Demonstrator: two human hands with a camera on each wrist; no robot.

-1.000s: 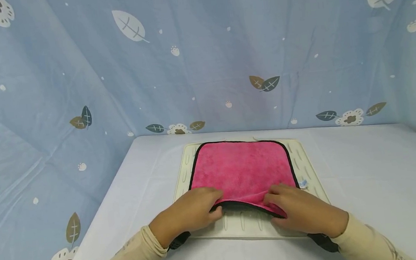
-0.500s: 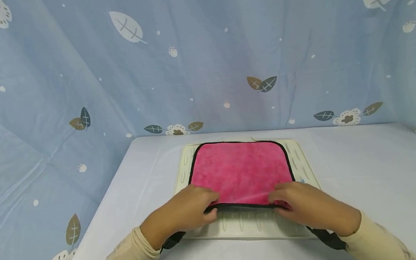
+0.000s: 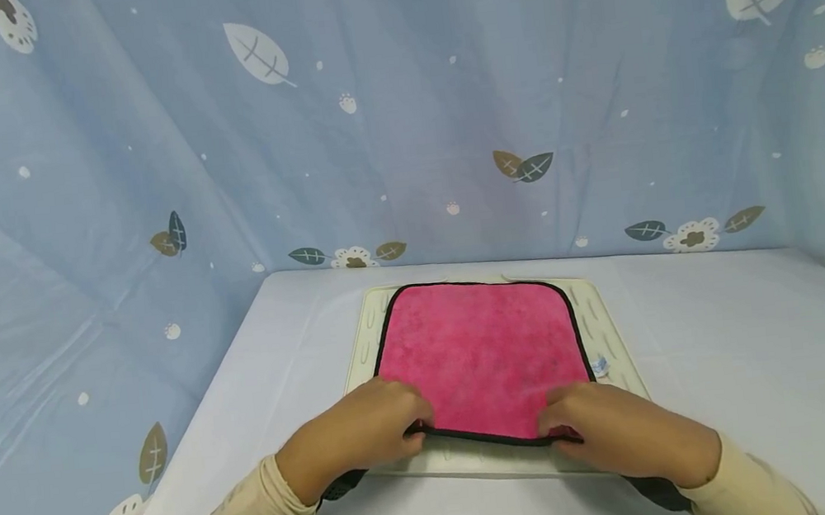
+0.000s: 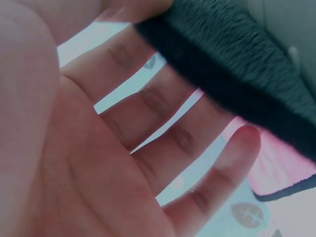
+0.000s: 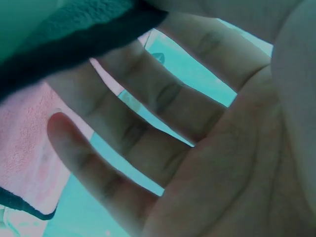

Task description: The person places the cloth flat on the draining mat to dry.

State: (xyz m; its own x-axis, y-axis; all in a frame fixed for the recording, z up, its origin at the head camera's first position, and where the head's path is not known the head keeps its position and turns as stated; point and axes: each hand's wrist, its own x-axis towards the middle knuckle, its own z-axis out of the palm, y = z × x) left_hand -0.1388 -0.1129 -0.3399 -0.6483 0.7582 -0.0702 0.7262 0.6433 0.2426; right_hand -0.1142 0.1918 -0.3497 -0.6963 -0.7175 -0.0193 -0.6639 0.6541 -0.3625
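Observation:
A pink towel point(image 3: 482, 358) with black edging is spread over a cream ribbed board point(image 3: 608, 321) in the head view. My left hand point(image 3: 369, 427) pinches its near edge at the left between thumb and fingers. At the right end of that edge, my right hand point(image 3: 615, 429) has the same kind of grip. Both wrist views look up under the towel, where a dark grey underside point(image 4: 237, 54) shows above the fingers. The thumbs lie partly out of frame there. Between the hands the near edge is stretched nearly straight.
The board lies on a white-covered table point(image 3: 732, 326). A small blue-and-white mark or tag point(image 3: 599, 366) shows on the board, right of the towel. A blue leaf-patterned curtain point(image 3: 400, 126) hangs behind and along the left side.
The towel's near edge, which sagged and bunched at the right a second ago, is now pulled taut and lies closer to me. Both hands have shifted slightly apart, then toward me.

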